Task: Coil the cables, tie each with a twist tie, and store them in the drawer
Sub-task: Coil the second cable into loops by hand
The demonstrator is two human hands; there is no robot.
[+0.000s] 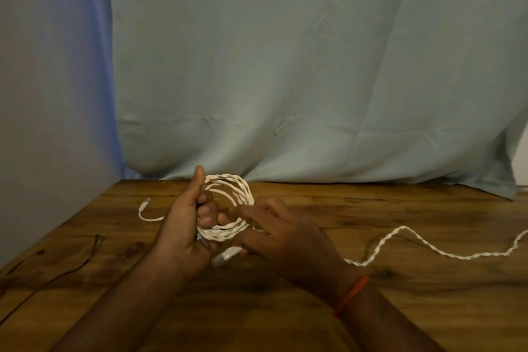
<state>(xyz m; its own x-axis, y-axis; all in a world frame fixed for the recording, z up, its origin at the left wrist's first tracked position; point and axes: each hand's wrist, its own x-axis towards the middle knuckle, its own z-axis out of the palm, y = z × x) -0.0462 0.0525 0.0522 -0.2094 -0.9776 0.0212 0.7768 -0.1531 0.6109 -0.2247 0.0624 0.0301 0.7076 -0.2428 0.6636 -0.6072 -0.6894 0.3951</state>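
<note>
A white twisted cable is partly wound into a coil above the wooden table. My left hand holds the coil upright, its fingers curled through the loops and its thumb raised. On the coil's right side, my right hand pinches the cable. A white plug end hangs below the coil between the hands. The loose tail of the cable snakes away to the right across the table.
A second white cable end with a connector lies on the table left of my left hand. Thin dark ties or wires lie near the left edge. A pale cloth backdrop hangs behind the table.
</note>
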